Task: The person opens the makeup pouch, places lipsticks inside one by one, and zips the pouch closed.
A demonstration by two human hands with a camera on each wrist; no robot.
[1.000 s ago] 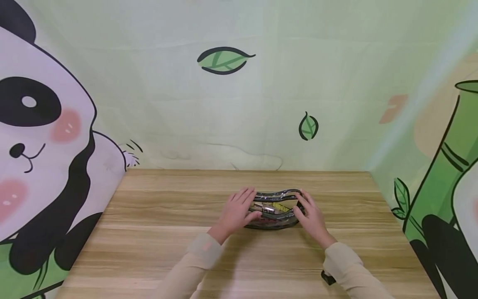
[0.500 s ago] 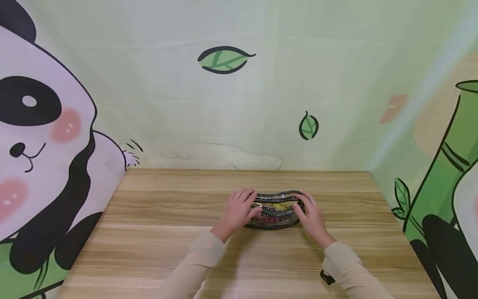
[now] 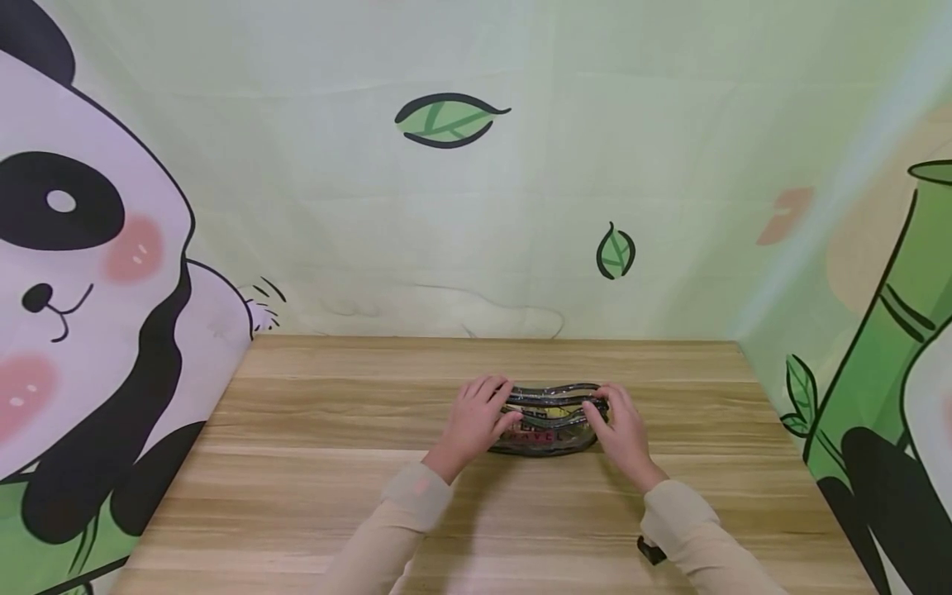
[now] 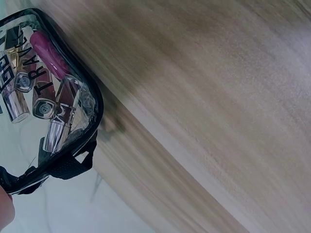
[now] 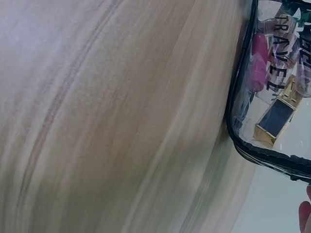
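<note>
A clear cosmetic bag (image 3: 546, 436) with black trim and TRAVEL lettering stands on the wooden table, its top edges close together. My left hand (image 3: 470, 423) holds its left end, fingers over the far edge and thumb on the near one. At the other end, my right hand (image 3: 622, 426) grips the top corner between thumb and fingers. Through the plastic in the left wrist view show a pink tube (image 4: 49, 54) and a silver-based lipstick (image 4: 57, 132). A gold and dark lipstick (image 5: 276, 118) lies inside in the right wrist view. Fingertips behind the bag are partly hidden.
The wooden table (image 3: 312, 496) meets a green printed cloth backdrop (image 3: 335, 207) along its far edge. Panda and bamboo prints flank both sides. A small black device (image 3: 651, 550) sits under the right sleeve.
The gap along the bag's top has narrowed as its edges came together, hiding the contents from above and bringing the lettering into view. My right fingers have moved slightly nearer; the left hand has barely moved.
</note>
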